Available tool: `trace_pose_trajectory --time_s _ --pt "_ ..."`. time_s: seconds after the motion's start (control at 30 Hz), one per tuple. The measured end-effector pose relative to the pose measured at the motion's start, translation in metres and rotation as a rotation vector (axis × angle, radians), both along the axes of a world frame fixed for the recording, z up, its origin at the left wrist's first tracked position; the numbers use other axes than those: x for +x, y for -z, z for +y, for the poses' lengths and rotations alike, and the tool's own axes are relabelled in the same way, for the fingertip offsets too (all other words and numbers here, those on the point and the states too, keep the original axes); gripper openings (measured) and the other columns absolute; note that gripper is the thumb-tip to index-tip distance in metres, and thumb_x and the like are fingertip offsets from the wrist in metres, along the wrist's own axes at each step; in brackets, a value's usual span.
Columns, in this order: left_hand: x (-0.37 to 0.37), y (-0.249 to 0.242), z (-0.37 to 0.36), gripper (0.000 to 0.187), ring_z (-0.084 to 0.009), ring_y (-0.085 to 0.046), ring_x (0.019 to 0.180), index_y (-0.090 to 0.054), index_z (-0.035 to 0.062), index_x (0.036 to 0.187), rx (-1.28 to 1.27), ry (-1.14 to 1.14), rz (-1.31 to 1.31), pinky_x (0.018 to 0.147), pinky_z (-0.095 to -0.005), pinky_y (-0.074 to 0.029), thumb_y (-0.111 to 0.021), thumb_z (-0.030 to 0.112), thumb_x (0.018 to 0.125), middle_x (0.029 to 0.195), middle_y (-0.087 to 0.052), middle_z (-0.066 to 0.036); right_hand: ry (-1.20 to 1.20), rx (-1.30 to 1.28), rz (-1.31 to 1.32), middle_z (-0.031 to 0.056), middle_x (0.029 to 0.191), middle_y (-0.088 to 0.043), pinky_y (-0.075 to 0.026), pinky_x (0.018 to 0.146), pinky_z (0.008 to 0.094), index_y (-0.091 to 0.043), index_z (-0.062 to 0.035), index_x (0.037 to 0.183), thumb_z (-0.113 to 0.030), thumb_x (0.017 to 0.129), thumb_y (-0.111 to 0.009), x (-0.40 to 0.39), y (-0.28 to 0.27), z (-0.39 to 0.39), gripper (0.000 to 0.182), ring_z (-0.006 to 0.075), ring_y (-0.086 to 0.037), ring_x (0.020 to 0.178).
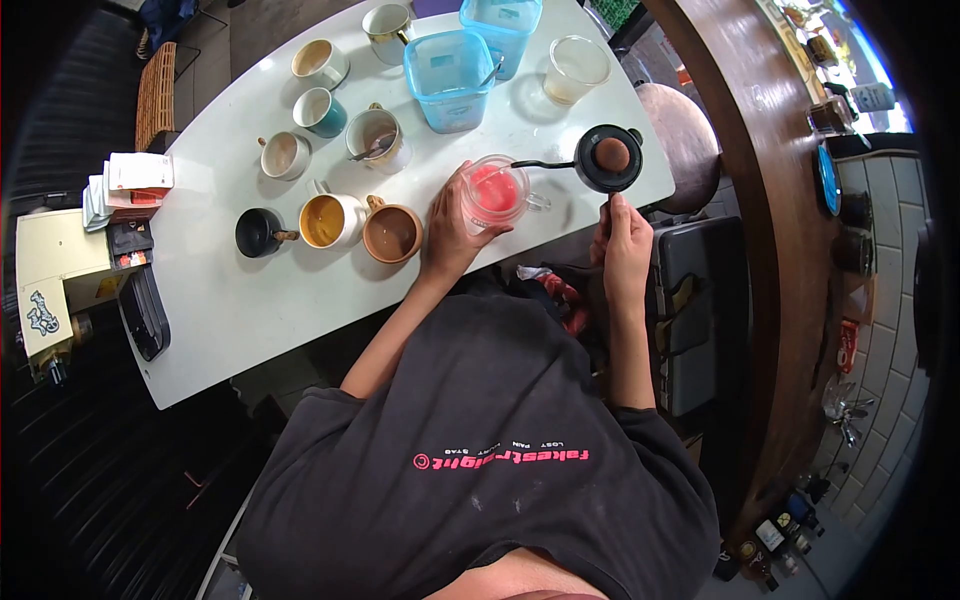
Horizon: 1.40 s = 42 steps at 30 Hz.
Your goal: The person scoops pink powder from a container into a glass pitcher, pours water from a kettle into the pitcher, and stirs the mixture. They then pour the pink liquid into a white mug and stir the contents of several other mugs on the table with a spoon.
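We are curling our left hand (452, 222) around the glass mug (492, 197), the thumb lying along its near side and the fingers gripping its left wall; the far fingertips are partly disappearing behind the glass. The mug is standing near the front edge of the white table (250, 330), showing something pinkish red inside, and its clear handle is pointing right, towards the other hand. We are closing the fingers of our right hand (624, 238) on the handle of what looks like a black kettle (609, 158) with a round brown knob, at the table's right end; the lower fingers are folding under and mostly hiding. Its slim dark spout is reaching left to the mug's rim. A faint line is showing inside the mug, but we cannot tell whether liquid is flowing, nor whether the kettle's base is touching the table.

Just left of our left hand, a brown cup (393, 234) is sitting beside a white cup (332, 221) with a yellow-orange inside, with a black cup (259, 233) further left. Beyond the mug, a spoon is leaning in a blue container (450, 85), its lower end hard to make out; a second blue container (503, 30) is running off the top of our view.
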<state>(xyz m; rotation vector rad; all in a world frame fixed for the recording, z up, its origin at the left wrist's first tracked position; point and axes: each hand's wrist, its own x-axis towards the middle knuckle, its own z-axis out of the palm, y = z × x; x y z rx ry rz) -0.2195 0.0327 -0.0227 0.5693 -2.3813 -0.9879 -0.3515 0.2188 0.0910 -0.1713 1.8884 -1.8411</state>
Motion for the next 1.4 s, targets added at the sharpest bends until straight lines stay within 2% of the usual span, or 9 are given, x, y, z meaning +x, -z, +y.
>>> trace_pose_trajectory --time_s 0.4,0.47,0.67,0.77,1.1,1.33,1.4 --pt "-0.001 -0.005 0.003 0.102 -0.0393 -0.054 0.131 -0.037 -0.0019 0.143 -0.04 -0.024 -0.004 0.11 -0.049 -0.044 -0.086 0.053 0.073 0.15 -0.05 -0.02 0.074 0.047 0.075 -0.0071 0.06 -0.036 -0.024 0.042 0.0221 -0.05 -0.0098 0.079 -0.033 0.111 -0.05 0.003 -0.032 0.029 0.039 0.0019 -0.029 0.047" --pt "-0.001 -0.005 0.003 0.102 -0.0393 -0.055 0.13 -0.037 -0.0019 0.143 -0.03 -0.023 -0.008 0.109 -0.0488 -0.045 -0.087 0.053 0.073 0.149 -0.05 -0.02 0.073 0.068 0.08 -0.0063 0.062 -0.042 -0.028 0.041 0.021 -0.053 -0.0072 0.079 -0.03 0.11 -0.051 0.005 -0.039 0.033 0.039 0.0014 -0.036 0.047" --pt "-0.002 -0.004 0.003 0.101 -0.0396 -0.055 0.13 -0.038 -0.0019 0.142 -0.044 -0.024 -0.005 0.109 -0.0487 -0.044 -0.087 0.053 0.073 0.149 -0.05 -0.02 0.032 0.08 0.053 -0.0068 0.061 -0.041 -0.028 0.041 0.021 -0.053 -0.0076 0.078 -0.029 0.11 -0.05 0.004 -0.045 0.031 0.039 0.0013 -0.036 0.048" --pt "-0.002 -0.006 0.004 0.101 -0.0397 -0.055 0.13 -0.038 -0.0017 0.142 -0.026 -0.03 -0.024 0.11 -0.049 -0.044 -0.086 0.054 0.073 0.149 -0.05 -0.021 0.006 0.042 0.067 -0.0078 0.06 -0.037 -0.023 0.042 0.0221 -0.052 -0.0097 0.079 -0.034 0.11 -0.051 0.001 -0.033 0.024 0.04 0.0015 -0.029 0.047" --pt "-0.002 -0.003 0.004 0.1 -0.0395 -0.054 0.131 -0.037 -0.0014 0.144 -0.03 -0.026 -0.005 0.11 -0.0497 -0.043 -0.085 0.054 0.076 0.149 -0.05 -0.021 0.051 -0.006 0.073 -0.0063 0.061 -0.038 -0.024 0.043 0.0229 -0.051 -0.0083 0.079 -0.035 0.11 -0.05 -0.003 -0.015 0.007 0.041 0.0023 -0.03 0.048" --pt "-0.002 -0.004 0.004 0.101 -0.0392 -0.053 0.132 -0.037 -0.0014 0.145 -0.031 -0.028 -0.02 0.11 -0.0492 -0.043 -0.085 0.054 0.076 0.15 -0.049 -0.02 0.066 0.043 0.099 -0.0068 0.061 -0.036 -0.023 0.042 0.0225 -0.051 -0.009 0.079 -0.034 0.111 -0.049 0.001 -0.028 0.026 0.04 0.0019 -0.029 0.047" --pt "-0.002 -0.004 0.005 0.101 -0.0392 -0.053 0.132 -0.037 -0.0014 0.145 -0.032 -0.024 -0.013 0.11 -0.0492 -0.043 -0.085 0.054 0.076 0.15 -0.049 -0.02 0.063 0.047 0.063 -0.0056 0.062 -0.044 -0.029 0.041 0.0216 -0.053 -0.0068 0.078 -0.031 0.11 -0.05 0.002 -0.034 0.033 0.041 0.002 -0.038 0.047"
